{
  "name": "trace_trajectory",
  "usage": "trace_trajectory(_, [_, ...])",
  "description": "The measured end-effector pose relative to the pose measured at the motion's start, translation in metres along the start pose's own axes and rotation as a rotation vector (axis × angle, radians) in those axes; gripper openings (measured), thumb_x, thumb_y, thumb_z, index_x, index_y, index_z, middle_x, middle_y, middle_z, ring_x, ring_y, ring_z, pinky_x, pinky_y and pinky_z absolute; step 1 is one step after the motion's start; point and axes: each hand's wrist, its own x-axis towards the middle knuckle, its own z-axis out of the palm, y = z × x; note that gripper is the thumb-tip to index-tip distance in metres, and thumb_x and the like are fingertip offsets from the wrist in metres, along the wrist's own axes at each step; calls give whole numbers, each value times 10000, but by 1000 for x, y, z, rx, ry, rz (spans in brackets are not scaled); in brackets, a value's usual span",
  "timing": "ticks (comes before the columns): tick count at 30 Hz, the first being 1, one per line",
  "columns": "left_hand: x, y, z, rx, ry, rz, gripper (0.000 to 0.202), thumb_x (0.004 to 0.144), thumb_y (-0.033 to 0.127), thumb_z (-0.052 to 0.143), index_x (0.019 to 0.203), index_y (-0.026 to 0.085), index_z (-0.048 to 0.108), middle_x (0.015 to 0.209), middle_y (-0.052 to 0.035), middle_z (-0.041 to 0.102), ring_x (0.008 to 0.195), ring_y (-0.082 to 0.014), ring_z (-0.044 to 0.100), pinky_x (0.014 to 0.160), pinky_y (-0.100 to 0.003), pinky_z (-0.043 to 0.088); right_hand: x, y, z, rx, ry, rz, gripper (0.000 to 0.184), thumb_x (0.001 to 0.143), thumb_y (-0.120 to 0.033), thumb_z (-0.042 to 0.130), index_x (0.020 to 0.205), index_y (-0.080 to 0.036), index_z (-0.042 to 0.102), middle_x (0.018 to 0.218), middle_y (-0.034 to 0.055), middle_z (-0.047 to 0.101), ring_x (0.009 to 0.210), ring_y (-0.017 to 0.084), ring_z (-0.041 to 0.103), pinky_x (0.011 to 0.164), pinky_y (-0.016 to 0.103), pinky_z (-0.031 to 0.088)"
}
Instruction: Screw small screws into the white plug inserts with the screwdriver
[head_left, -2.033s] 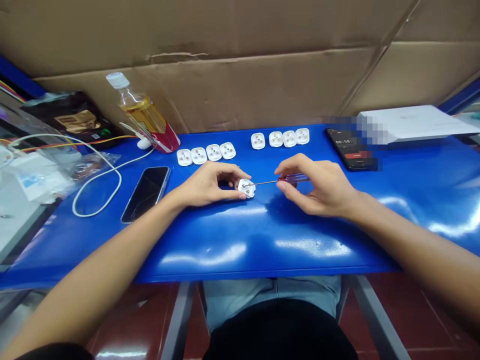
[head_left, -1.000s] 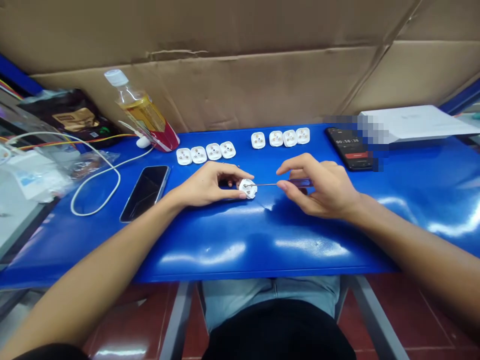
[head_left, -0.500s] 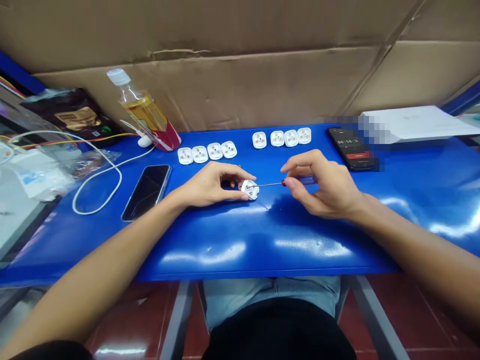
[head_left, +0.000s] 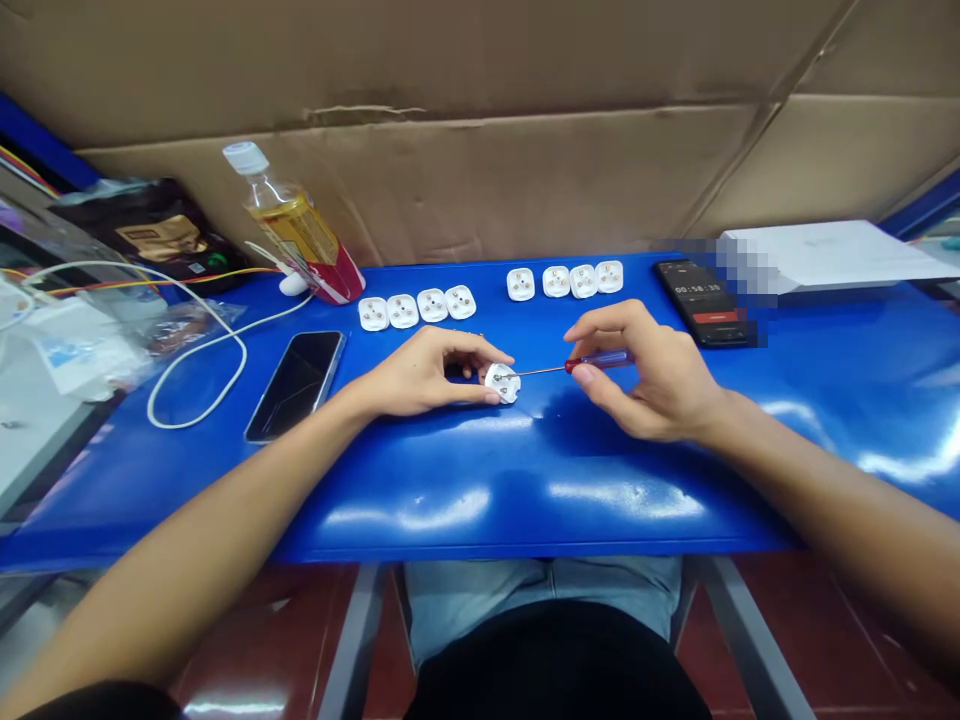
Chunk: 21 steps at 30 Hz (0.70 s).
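My left hand (head_left: 435,372) pinches a small white plug housing (head_left: 503,384) with metal terminals between thumb and fingers, just over the blue table. My right hand (head_left: 645,370) grips a screwdriver (head_left: 598,361) with a red and clear purplish handle. Its thin shaft points left, and the tip meets a terminal on the white piece. Behind my left hand stands a row of several similar white housings (head_left: 403,310). Another set of such housings (head_left: 556,281) lies farther right, one of them a little apart from the others.
On the left are a dark phone (head_left: 296,386), a white cable (head_left: 244,350), a tilted drink bottle (head_left: 304,230) and a black bag (head_left: 169,235). A phone running a timer (head_left: 705,303) and a white box (head_left: 825,255) sit at the right. Cardboard (head_left: 525,190) backs the blue table (head_left: 480,500).
Both hands stay almost in place, the screwdriver tip still at the housing. More of the red part of the screwdriver handle shows past my right fingers. The view has shifted slightly.
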Motion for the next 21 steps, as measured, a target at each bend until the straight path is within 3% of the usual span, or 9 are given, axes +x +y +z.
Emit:
trace_trajectory(4, [0, 0, 0, 18, 0, -1, 467, 849, 441, 866, 1234, 187, 792, 1015, -69, 780, 869, -168, 668, 783, -292, 524, -1, 0, -2, -92, 4, 34, 196, 997, -303, 634, 1184, -255, 601, 855, 9, 769, 653, 202, 773, 520, 280, 553])
trace_trajectory(8, [0, 0, 0, 6, 11, -11, 495, 841, 466, 865, 1233, 174, 789, 1030, -87, 786, 880, -182, 679, 785, -304, 534, 0, 0, -3, 37, -48, 52, 310, 1004, -300, 599, 1304, -245, 544, 1005, 44, 783, 840, 223, 804, 654, 311, 624])
trace_trajectory(13, [0, 0, 1, 3, 6, -10, 466, 841, 443, 868, 1222, 186, 793, 1004, -67, 784, 865, -171, 679, 782, -293, 533, 1, 1, -4, -28, -47, 76, 234, 1024, -315, 601, 1247, -248, 595, 888, 19, 786, 723, 213, 787, 603, 302, 595])
trace_trajectory(17, [0, 1, 1, 3, 12, -13, 455, 842, 425, 873, 1211, 172, 792, 999, -65, 783, 855, -162, 673, 772, -281, 522, 2, 0, -6, 38, -81, 70, 372, 1017, -278, 601, 1381, -239, 535, 1044, 52, 790, 893, 226, 805, 770, 326, 641])
trace_trajectory(21, [0, 1, 2, -1, 16, -20, 474, 838, 455, 875, 1211, 175, 790, 1014, -68, 786, 862, -165, 676, 766, -280, 518, 1, 0, -5, -55, -63, 78, 264, 1029, -347, 604, 1278, -258, 605, 894, 19, 779, 729, 215, 788, 628, 304, 601])
